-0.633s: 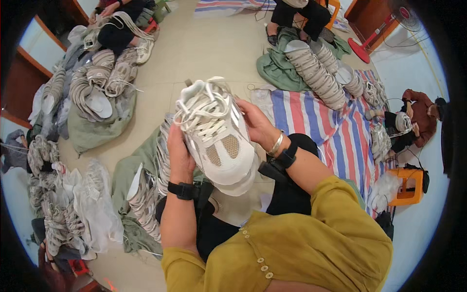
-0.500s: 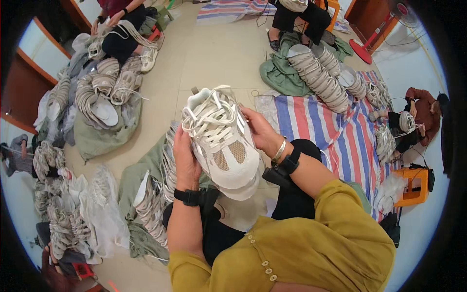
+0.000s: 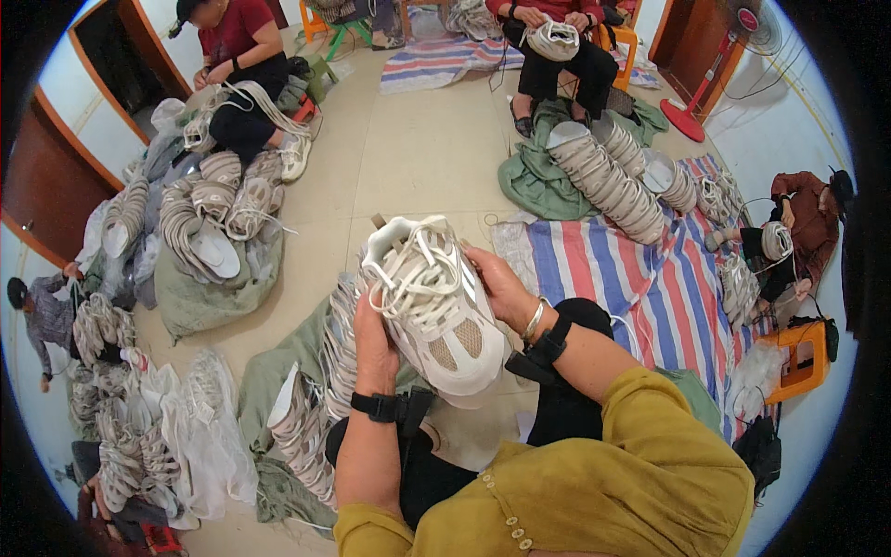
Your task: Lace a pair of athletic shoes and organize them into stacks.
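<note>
Between my two hands is a beige-and-white sneaker, its toe tilted down toward me and its opening away from me. Pale laces are threaded across its front and lie loosely bunched over the tongue. My left hand is wrapped round the near left side, with part of the fingers hidden behind the shoe. On the other side my right hand grips the right side near the heel, its fingers also partly hidden. Left of my left hand, nested shoe uppers lie on a green cloth.
A striped sheet spreads at right, with rows of stacked uppers at its far edge. An orange stool and a red fan stand farther right. Several people sit around; one is beside piled uppers at far left.
The view has tilted up, so more of the people at the far side shows. The sneaker stays in both hands and sits a little lower and farther right in the picture.
</note>
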Tool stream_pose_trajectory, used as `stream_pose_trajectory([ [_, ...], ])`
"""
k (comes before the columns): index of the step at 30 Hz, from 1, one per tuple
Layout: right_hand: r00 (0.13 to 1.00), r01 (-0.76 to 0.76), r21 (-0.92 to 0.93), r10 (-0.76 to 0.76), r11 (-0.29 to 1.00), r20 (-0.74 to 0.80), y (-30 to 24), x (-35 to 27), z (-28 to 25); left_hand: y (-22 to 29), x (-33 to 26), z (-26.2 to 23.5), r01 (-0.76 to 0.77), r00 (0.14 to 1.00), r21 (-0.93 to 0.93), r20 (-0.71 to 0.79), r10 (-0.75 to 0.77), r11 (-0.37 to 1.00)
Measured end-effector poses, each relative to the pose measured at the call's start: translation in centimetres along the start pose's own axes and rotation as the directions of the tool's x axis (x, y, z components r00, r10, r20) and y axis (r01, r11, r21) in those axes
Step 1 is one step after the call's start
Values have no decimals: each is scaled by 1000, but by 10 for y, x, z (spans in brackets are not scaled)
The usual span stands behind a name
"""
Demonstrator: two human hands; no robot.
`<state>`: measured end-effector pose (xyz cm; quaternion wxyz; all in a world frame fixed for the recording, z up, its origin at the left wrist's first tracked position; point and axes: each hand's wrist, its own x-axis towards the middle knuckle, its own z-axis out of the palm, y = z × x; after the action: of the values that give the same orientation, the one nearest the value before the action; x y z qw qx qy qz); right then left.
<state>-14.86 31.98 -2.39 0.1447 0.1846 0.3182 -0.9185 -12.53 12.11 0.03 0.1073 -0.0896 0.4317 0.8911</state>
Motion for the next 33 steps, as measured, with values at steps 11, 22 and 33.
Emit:
stream_pose_trajectory([
  [11,982,187,-154,-186,970,18,-7,-12,14,6,0,-3,71,997,173,-16,-69,982],
  [22,866,461,-587,-482,665,134,-20,-21,20,14,-8,15,83,978,108,183,-102,991],
  [33,922,373,-490,-375,788,99,-15,-28,27,11,-6,11,83,989,-79,128,-73,993],
])
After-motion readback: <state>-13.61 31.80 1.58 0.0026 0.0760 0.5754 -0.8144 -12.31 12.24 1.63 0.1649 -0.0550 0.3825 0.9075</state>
